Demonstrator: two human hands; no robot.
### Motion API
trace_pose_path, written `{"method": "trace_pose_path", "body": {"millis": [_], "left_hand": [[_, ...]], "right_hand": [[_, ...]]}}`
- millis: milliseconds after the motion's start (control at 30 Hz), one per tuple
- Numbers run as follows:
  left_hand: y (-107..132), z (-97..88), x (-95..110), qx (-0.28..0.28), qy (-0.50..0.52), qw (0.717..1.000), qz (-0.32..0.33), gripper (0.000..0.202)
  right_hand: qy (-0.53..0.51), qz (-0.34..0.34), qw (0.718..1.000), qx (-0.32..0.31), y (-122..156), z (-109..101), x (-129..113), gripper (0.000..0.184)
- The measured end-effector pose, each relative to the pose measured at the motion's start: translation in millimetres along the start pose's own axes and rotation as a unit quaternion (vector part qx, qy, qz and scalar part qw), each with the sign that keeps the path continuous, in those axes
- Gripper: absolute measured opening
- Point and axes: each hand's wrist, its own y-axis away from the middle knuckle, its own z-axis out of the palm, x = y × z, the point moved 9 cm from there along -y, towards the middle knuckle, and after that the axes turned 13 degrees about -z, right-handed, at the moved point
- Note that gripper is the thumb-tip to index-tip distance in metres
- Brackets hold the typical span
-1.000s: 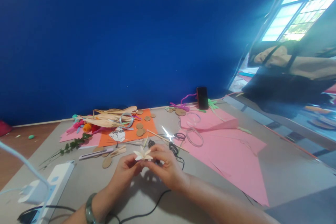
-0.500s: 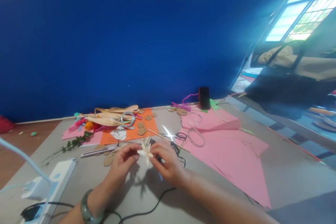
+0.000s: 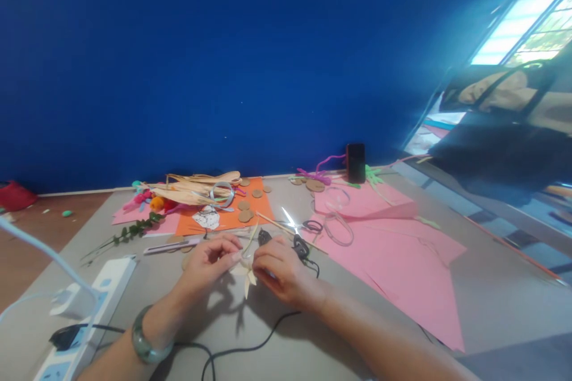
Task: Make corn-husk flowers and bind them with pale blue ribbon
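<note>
A small cream-coloured flower with pointed petals point(image 3: 247, 283) hangs between my two hands, low over the table. My left hand point(image 3: 212, 265), with a green bangle point(image 3: 145, 336) on its wrist, pinches the flower from the left between thumb and fingers. From the other side my right hand point(image 3: 286, 271) closes its fingers at the flower's edge, partly hiding it. A thin pale-green strip point(image 3: 252, 237) sticks up behind the flower. Scissors point(image 3: 292, 223) with black handles lie beyond my right hand, and a pale box cutter point(image 3: 172, 245) lies beyond my left.
A power strip point(image 3: 96, 309) and black cable point(image 3: 250, 346) lie near me. Pink paper point(image 3: 411, 274) covers the right side. Dried husk strips point(image 3: 192, 190) rest on orange paper point(image 3: 263, 208). A phone point(image 3: 356, 162) leans on the blue partition point(image 3: 223, 71). Another person's arm point(image 3: 500, 92) shows right.
The flower has tilted, its petals now pointing downward instead of facing me. My fingers have drawn closer together around it. The whole view has shifted slightly.
</note>
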Motion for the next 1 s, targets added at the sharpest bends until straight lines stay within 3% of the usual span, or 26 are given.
{"method": "trace_pose_path", "body": {"millis": [300,567,867,1000], "left_hand": [[0,9.1,-14,-0.023,0.100,0.990,-0.100,0.018],[-4,12.9,-36,-0.033,0.119,0.981,-0.148,0.012],[-6,3.0,-32,0.021,0.126,0.985,-0.114,0.021],[-6,5.0,-31,0.015,0.122,0.987,-0.105,0.022]], "right_hand": [[-0.022,-0.022,0.999,0.013,0,-2,-5,0.012],[-0.022,-0.007,0.999,0.024,1,-4,-1,0.012],[0.039,0.051,0.997,0.052,7,-7,17,0.008],[0.056,0.054,0.995,0.061,7,-9,19,0.007]]}}
